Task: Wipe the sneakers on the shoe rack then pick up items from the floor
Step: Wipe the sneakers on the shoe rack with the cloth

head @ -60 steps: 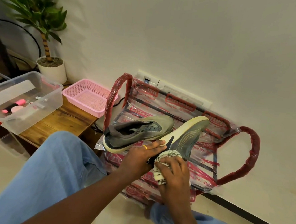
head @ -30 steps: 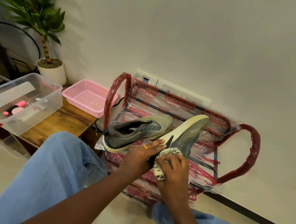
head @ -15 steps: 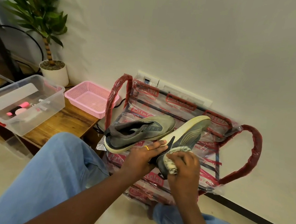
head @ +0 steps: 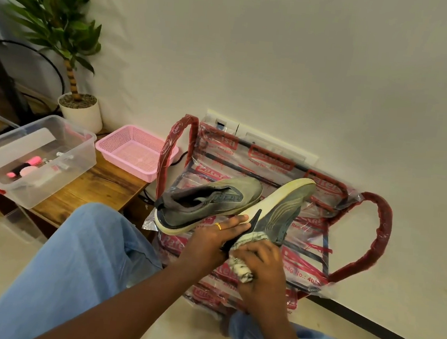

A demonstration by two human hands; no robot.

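Two grey-green sneakers sit on a shoe rack wrapped in clear plastic with red print. One sneaker lies flat on the rack's left side. The other sneaker is tilted on its side, sole toward the flat one. My left hand grips the tilted sneaker at its heel end. My right hand is closed around a crumpled white-grey cloth and presses it against the tilted sneaker's heel side.
A pink mesh basket and a clear plastic bin holding pink items stand on a low wooden bench to the left. A potted plant stands behind them by the wall. My jeans-clad knees fill the foreground.
My right hand has rubbed the cloth along the tilted sneaker, up toward its side and back down to the heel. My left hand has kept its grip.
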